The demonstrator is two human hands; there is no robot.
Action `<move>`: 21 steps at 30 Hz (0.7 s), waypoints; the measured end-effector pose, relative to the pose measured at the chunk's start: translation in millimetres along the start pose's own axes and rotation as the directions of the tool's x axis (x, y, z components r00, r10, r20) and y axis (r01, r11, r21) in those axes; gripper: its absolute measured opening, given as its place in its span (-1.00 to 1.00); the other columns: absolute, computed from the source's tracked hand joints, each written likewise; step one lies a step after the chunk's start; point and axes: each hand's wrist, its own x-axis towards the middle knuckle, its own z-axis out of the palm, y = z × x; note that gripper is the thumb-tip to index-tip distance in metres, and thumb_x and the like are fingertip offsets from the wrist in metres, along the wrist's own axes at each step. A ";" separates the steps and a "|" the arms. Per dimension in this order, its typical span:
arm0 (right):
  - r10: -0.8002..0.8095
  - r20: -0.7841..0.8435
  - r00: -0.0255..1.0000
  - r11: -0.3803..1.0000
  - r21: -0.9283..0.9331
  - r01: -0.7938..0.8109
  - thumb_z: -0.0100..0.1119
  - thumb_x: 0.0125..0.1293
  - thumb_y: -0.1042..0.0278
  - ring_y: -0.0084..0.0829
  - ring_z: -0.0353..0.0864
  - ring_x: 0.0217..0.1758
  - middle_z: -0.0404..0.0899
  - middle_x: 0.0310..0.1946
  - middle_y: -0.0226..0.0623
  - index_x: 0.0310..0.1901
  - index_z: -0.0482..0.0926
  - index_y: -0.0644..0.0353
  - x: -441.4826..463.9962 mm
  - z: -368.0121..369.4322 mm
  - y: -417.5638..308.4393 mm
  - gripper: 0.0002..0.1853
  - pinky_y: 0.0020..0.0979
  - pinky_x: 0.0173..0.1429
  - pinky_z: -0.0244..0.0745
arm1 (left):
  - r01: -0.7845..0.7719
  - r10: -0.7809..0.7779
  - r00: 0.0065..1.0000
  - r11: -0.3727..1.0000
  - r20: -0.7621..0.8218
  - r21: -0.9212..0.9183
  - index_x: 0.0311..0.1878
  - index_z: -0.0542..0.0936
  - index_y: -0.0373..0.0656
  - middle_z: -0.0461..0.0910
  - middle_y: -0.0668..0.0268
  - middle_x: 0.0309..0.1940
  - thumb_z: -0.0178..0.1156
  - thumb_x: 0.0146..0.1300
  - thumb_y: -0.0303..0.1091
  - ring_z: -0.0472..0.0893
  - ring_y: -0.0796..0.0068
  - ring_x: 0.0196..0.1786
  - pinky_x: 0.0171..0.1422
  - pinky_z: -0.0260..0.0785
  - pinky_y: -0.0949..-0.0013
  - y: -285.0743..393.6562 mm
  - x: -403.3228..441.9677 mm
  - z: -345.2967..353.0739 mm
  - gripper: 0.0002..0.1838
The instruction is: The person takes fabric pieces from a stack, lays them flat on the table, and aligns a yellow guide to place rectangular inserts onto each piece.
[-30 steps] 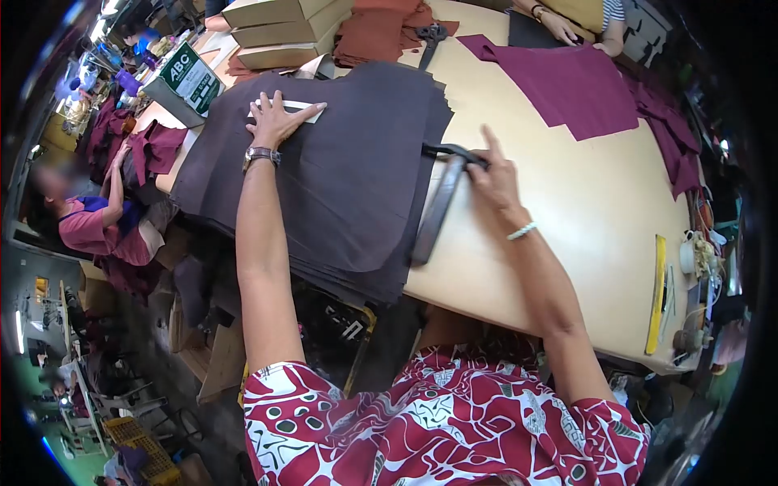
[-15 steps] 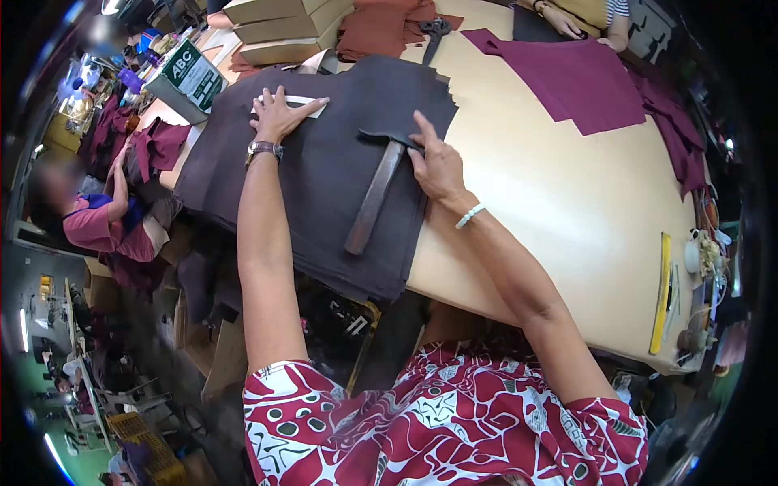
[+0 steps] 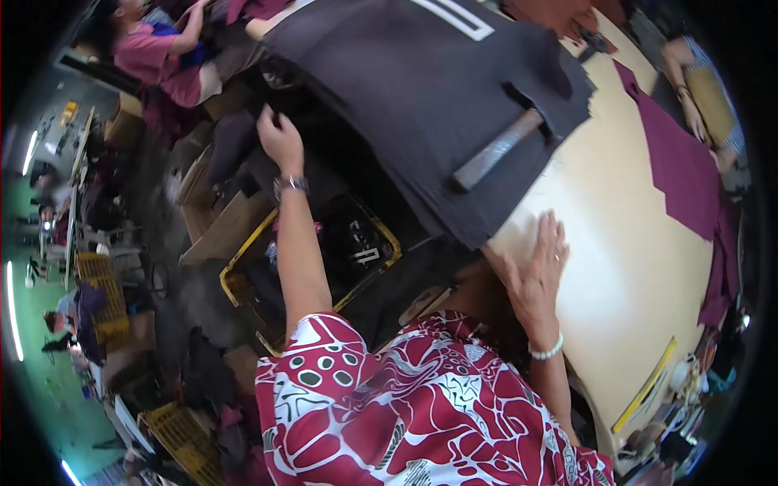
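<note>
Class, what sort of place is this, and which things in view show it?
Probably a garment or fabric-cutting workshop: a layered stack of dark cut cloth and a flat maroon fabric piece lie on a pale, smooth worktable.

Workshop: hammer (image 3: 498,150) on stacked cloth (image 3: 389,89)

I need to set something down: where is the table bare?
Free: the table between the dark fabric stack, maroon cloth and yellow ruler, just past the right hand. Crowded: the stack itself, bearing the hammer, and the clutter beyond the ruler.
</note>
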 end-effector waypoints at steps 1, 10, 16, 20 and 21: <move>0.011 -0.003 1.000 1.000 -0.020 -0.011 0.15 0.20 0.22 0.03 -0.12 0.49 -0.02 0.42 -0.03 0.41 -0.02 0.21 -7.6 1.4 3.3 -0.20 0.05 0.47 -0.29 | 0.069 -0.085 0.987 0.991 0.134 0.118 0.03 0.49 -0.34 0.52 0.00 -0.03 0.10 0.16 -0.44 0.48 0.02 0.06 0.20 0.29 0.18 -37.1 -37.7 -7.3 -0.65; 0.044 -0.078 0.996 0.999 -0.018 -0.045 0.10 0.24 0.22 -0.09 0.01 0.47 0.13 0.37 -0.09 0.36 0.13 0.21 -15.7 -6.2 11.0 -0.32 -0.04 0.48 -0.20 | -0.070 -0.360 0.734 0.803 0.576 0.592 0.19 0.37 -0.12 0.34 0.10 0.21 0.37 -0.04 -0.12 0.36 0.09 0.22 0.17 0.34 0.08 -115.0 -215.4 -36.6 -0.30; 0.022 -0.069 0.997 0.991 -0.132 -0.031 0.09 0.24 0.17 -0.10 0.07 0.45 0.20 0.34 -0.10 0.35 0.15 0.20 -16.5 -7.7 6.0 -0.32 -0.03 0.47 -0.14 | -0.168 -0.296 0.776 0.754 0.557 0.635 0.05 0.45 -0.08 0.46 0.20 0.06 0.21 0.07 -0.26 0.47 0.20 0.08 0.01 0.35 0.13 -119.3 -213.6 -18.1 -0.57; 0.014 -0.078 0.997 0.993 -0.117 -0.023 0.08 0.24 0.15 -0.10 0.08 0.44 0.22 0.32 -0.11 0.35 0.16 0.20 -15.6 -9.1 9.1 -0.33 -0.03 0.47 -0.11 | -0.252 -0.136 0.814 0.794 0.565 0.553 -0.25 0.57 -0.07 0.59 0.27 -0.22 0.08 0.08 -0.40 0.57 0.27 -0.10 -0.06 0.33 0.14 -115.6 -200.2 -26.6 -0.84; 0.012 -0.077 0.997 0.993 -0.113 -0.021 0.09 0.24 0.16 -0.10 0.09 0.44 0.23 0.31 -0.12 0.35 0.16 0.20 -17.0 -9.6 11.1 -0.33 -0.03 0.47 -0.11 | -0.245 -0.141 0.806 0.805 0.575 0.540 -0.30 0.60 -0.07 0.61 0.26 -0.28 0.10 0.08 -0.39 0.59 0.25 -0.14 -0.07 0.34 0.14 -116.0 -199.1 -27.2 -0.86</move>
